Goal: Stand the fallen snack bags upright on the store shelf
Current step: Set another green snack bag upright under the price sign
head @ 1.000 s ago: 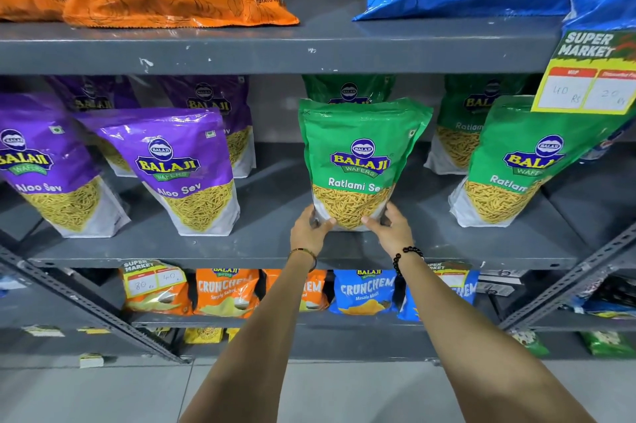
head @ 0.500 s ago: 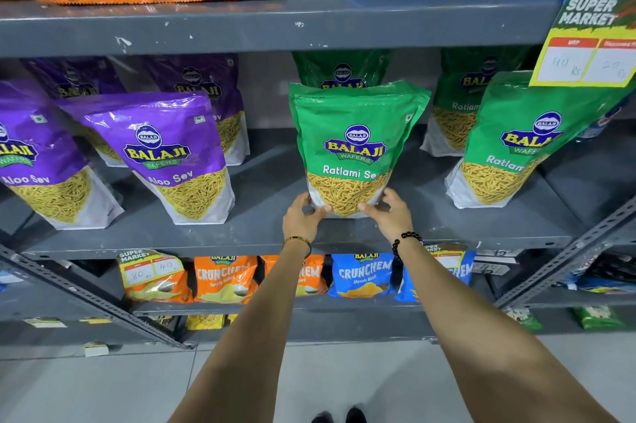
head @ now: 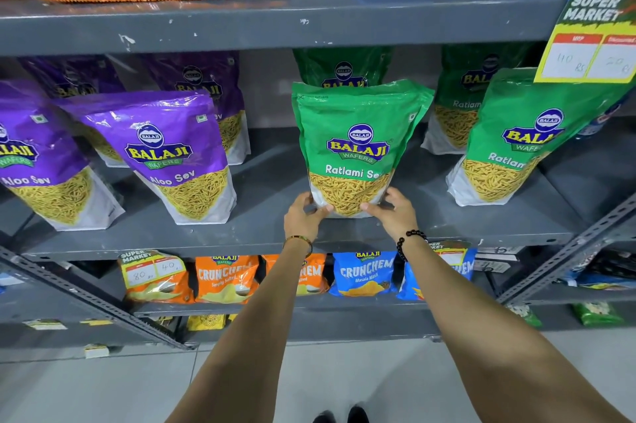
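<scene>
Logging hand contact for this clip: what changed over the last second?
Very little. Both hands, left hand and right hand, stay at the bottom corners of the green Ratlami Sev bag, which remains upright on the middle shelf. The fingers only shifted slightly. The neighbouring bags did not move; the camera tilted down slightly.

Grey metal shelving (head: 241,26), slotted angle braces (head: 86,298), pale tiled floor (head: 103,388), even light

A shop: grey metal shelves (head: 275,26) of snack bags (head: 179,154) (handwritten price tags (head: 588,57))
</scene>
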The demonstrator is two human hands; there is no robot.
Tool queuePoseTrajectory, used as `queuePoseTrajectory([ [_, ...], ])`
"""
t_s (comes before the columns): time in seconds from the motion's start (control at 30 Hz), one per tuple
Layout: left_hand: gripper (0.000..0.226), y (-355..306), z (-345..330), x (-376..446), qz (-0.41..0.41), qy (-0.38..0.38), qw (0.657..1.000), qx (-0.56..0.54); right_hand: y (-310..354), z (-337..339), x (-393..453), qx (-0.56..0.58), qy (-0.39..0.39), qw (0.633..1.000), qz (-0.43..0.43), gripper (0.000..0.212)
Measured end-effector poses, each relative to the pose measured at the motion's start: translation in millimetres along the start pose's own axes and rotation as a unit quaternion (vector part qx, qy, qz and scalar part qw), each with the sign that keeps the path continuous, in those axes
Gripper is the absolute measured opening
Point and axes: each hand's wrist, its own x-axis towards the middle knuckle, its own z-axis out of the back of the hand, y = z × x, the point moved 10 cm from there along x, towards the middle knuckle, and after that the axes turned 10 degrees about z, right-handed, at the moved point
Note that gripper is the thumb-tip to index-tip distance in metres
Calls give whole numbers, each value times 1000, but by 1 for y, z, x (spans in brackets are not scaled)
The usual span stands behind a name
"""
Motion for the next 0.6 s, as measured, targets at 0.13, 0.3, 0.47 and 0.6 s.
queuePoseTrajectory([
  [0.13, 45, 0, -1, 2, -7, 2, 1000, 6, 0, 1, -1, -12, 0, 1000, -1, 30],
  [0.3, 55, 9, 7, -7, 8, -42, 999, 7, -13, 17, -11, 20, -60, 997, -34, 65],
  [0.47, 31, 21, -8, -41, -21, -79, 997, 15, -30, 63, -33, 17, -154, 986, -53, 61],
  [0.6, 37, 10, -62, -60, -72, -3, 995, 70, -38, 126, -53, 22, -268, 961, -63, 55],
])
